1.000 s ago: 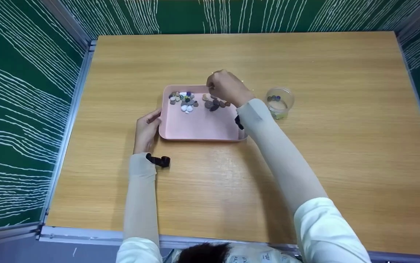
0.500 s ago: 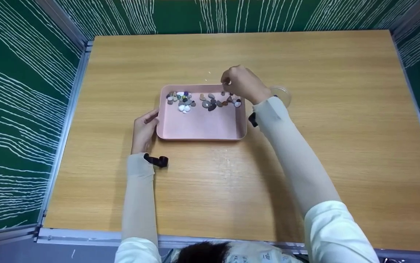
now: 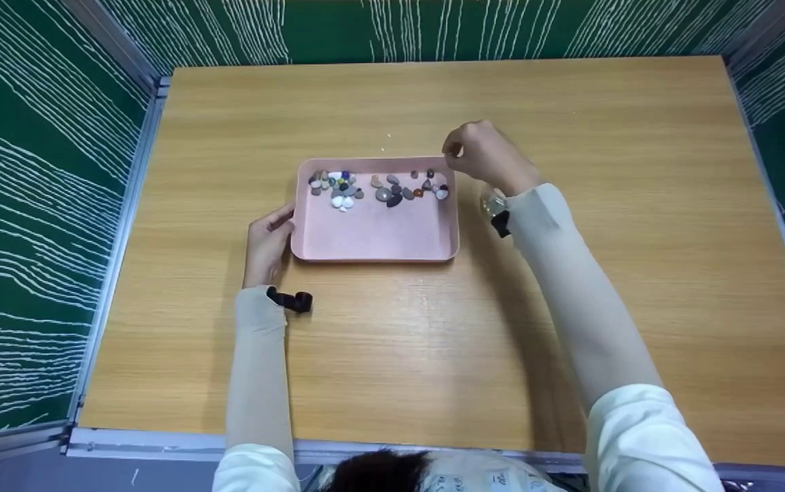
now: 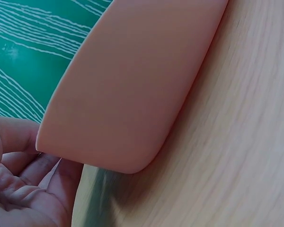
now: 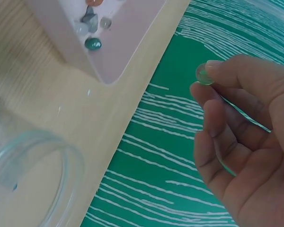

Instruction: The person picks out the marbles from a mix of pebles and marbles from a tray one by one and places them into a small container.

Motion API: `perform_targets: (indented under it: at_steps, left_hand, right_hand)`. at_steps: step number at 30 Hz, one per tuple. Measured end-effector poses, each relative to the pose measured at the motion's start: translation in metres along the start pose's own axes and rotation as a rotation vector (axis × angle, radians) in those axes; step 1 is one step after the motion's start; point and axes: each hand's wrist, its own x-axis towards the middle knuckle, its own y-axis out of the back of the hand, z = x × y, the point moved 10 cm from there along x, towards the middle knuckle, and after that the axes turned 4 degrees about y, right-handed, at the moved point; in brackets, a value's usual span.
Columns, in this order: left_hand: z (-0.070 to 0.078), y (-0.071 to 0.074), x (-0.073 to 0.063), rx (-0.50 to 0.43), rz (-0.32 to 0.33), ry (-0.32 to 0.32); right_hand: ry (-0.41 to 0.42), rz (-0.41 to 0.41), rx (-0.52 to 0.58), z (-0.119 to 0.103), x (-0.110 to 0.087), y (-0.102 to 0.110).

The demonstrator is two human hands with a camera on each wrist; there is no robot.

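My left hand holds the left side of a pink tray, its fingers at the tray's corner in the left wrist view. In the right wrist view, the thumb and index finger of my right hand pinch a clear, greenish glass marble. From the head view, that hand hovers by the tray's back right corner, and the marble cannot be made out there. Small pebbles lie in the tray: a mixed cluster with white pebbles at left, and darker stones with an orange one toward the right.
A clear round tub stands right of the tray, mostly hidden by my right wrist in the head view. Tiny white specks lie behind the tray. Green, white-streaked walls border the wooden table.
My right hand has moved right, from above the tray's back middle to its back right corner. More stones at the tray's right now show. My left hand stays on the tray.
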Motion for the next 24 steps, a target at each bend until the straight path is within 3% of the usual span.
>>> perform_targets:
  at_steps: [9,24]
  left_hand:
    - [-0.001,0.001,0.0,-0.022,-0.007,0.006]
    - [-0.001,0.001,0.0,-0.026,-0.007,0.028]
  right_hand:
    - [-0.042,-0.002,0.017,0.021,-0.018,0.006]
    - [-0.223,-0.11,0.074,0.06,-0.045,0.007]
